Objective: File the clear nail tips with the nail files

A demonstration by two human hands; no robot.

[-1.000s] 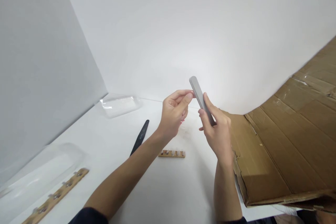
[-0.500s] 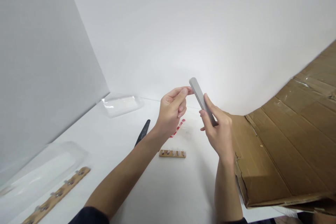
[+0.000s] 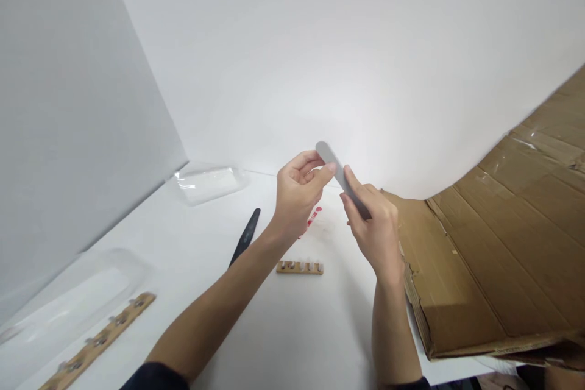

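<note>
A grey nail file (image 3: 340, 175) with rounded ends is held up at a slant above the table. My right hand (image 3: 372, 219) grips its lower part, thumb on one side and fingers on the other. At the upper end, my left hand (image 3: 304, 186) has its thumb on the face of the file and its fingertips behind the edge. Below the hands lies a small wooden strip (image 3: 299, 268) bearing several pale nail tips. A red-marked strip (image 3: 315, 214) shows partly behind my left hand. Left of that wrist lies a black nail file (image 3: 247, 234), partly covered by my forearm.
A longer wooden strip with metal clips (image 3: 103, 338) lies at the lower left beside a clear plastic tray (image 3: 77, 292). Another clear tray (image 3: 210, 186) sits by the back wall. Folded cardboard (image 3: 479, 268) occupies the right side. Part of a person shows at the lower right.
The grey file has moved slightly left and turned its flat face more toward me. My left thumb has come onto that face; earlier only the fingertips met its edge.
</note>
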